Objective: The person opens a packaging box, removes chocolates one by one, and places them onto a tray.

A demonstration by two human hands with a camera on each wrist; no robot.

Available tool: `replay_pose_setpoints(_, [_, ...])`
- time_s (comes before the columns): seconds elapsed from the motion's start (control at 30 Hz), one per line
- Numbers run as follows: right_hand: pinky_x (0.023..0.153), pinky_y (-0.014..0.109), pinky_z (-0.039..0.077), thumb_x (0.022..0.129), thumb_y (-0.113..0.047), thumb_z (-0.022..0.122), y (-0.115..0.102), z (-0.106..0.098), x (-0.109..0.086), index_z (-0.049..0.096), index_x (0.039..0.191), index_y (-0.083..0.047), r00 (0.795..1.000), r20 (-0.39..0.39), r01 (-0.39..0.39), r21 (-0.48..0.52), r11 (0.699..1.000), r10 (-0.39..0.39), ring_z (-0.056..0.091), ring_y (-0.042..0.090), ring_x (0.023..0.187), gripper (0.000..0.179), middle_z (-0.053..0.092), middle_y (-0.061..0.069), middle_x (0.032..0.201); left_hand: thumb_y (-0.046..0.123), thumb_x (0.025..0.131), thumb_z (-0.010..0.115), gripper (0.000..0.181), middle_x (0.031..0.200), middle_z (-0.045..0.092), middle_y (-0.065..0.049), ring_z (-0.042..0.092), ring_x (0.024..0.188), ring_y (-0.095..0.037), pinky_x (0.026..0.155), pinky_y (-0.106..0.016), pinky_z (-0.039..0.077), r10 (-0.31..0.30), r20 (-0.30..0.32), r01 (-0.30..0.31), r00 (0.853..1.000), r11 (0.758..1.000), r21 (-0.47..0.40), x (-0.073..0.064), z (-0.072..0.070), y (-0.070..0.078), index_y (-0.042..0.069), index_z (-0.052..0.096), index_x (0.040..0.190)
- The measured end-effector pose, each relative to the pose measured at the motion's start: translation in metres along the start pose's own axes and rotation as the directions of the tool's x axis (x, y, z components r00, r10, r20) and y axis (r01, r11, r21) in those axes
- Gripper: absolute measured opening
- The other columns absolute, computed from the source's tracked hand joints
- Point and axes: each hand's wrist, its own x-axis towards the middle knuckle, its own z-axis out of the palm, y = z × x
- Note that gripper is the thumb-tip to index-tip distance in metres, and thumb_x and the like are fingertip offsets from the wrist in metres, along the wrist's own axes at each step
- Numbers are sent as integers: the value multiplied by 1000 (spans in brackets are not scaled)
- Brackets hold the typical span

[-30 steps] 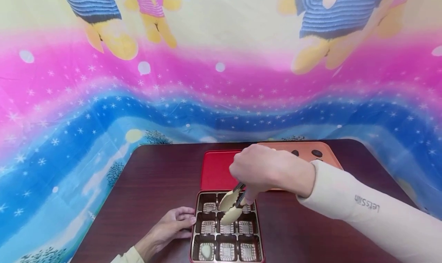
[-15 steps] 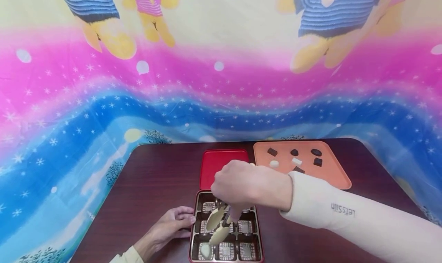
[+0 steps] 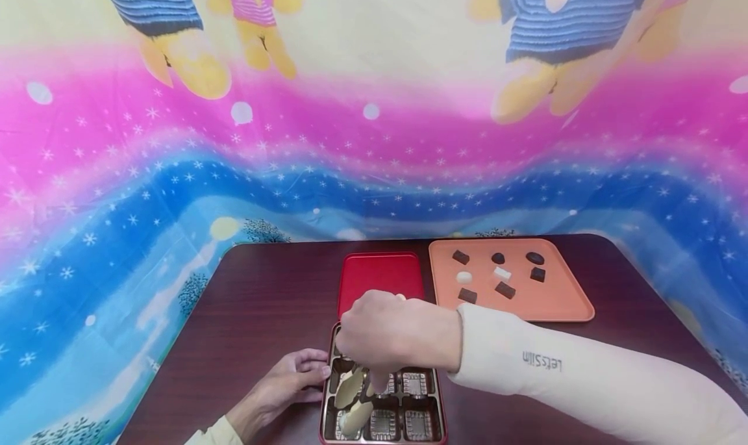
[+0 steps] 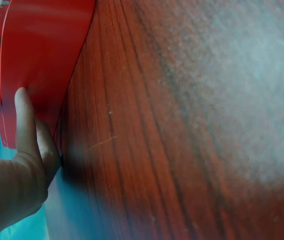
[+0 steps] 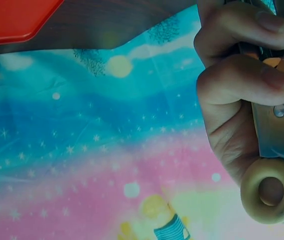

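Note:
My right hand grips a pair of tongs from above, its fingers curled round the metal handle in the right wrist view. A ring sits at the handle's end. The cream tips stand apart over the front-left compartment of a red box with a nine-part brown insert. Those tips mostly cover the pale, rounded chocolate there. My left hand rests beside the box, straight fingers touching its red side wall in the left wrist view. My right hand hides the back row of compartments.
Behind the box lies a red lid. A peach tray at the back right bears several dark and white chocolates. All stand on a dark wooden table. A patterned cloth hangs beyond its far edge.
My right hand has moved left and toward me with the tongs, from over the middle compartments to the front-left one. More of the tray now shows. My left hand stays put.

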Motion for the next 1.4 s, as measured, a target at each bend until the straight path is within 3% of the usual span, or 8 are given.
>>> replay_pose_setpoints(0.17, [43, 31, 50, 69, -66, 79, -8, 3, 5, 68, 75, -32, 1000, -24, 7, -31, 1000, -8, 59, 14, 54, 37, 64, -12, 70, 14, 94, 69, 56, 107, 65, -9, 65, 94, -17, 79, -35, 60, -1, -6, 1, 1000, 1000, -2, 0, 1, 0, -15, 41, 133])
replay_pose_setpoints(0.37, [49, 29, 51, 66, -70, 79, -18, 3, 15, 71, 89, -38, 1000, -7, 6, -45, 999, -6, 57, 9, 63, 41, 67, -14, 76, 12, 94, 68, 51, 106, 65, -6, 64, 95, -15, 78, -32, 60, 1, 4, -1, 1000, 1000, -11, -2, 0, 0, -13, 44, 131])
replay_pose_setpoints(0.53, [47, 28, 49, 67, -68, 80, -26, 3, 20, 67, 89, -40, 1000, 3, 6, -83, 997, -6, 56, 9, 64, 38, 67, -15, 79, 10, 93, 68, 46, 104, 67, -4, 64, 93, -14, 73, -28, 59, 0, 4, 0, 1000, 1000, -12, -3, 0, 1, -10, 48, 128])
replay_pose_setpoints(0.87, [47, 26, 49, 69, -67, 78, -36, 2, 28, 59, 101, -48, 999, 46, 13, -136, 991, -6, 58, 8, 64, 42, 66, -16, 83, 12, 92, 69, 56, 110, 68, -5, 63, 96, -14, 75, -27, 58, -6, -11, 6, 1000, 1000, 0, -2, -1, -1, -14, 42, 133])
replay_pose_setpoints(1.03, [47, 26, 49, 67, -66, 80, -38, 1, 29, 58, 98, -47, 999, 41, 4, -130, 992, 1, 58, 8, 63, 42, 65, -16, 82, 11, 92, 68, 54, 110, 67, -5, 63, 95, -14, 76, -29, 59, 0, -5, 0, 1000, 1000, -4, -2, -1, -1, -13, 42, 133])
replay_pose_setpoints(1.4, [43, 28, 49, 71, -44, 82, -37, 3, 25, 58, 88, -41, 999, -30, 19, -105, 994, -22, 55, 11, 58, 30, 62, -12, 72, 9, 93, 66, 44, 108, 68, -5, 64, 96, -15, 77, -31, 59, 9, 13, -9, 1000, 1000, -23, -1, -1, -2, -9, 46, 128])
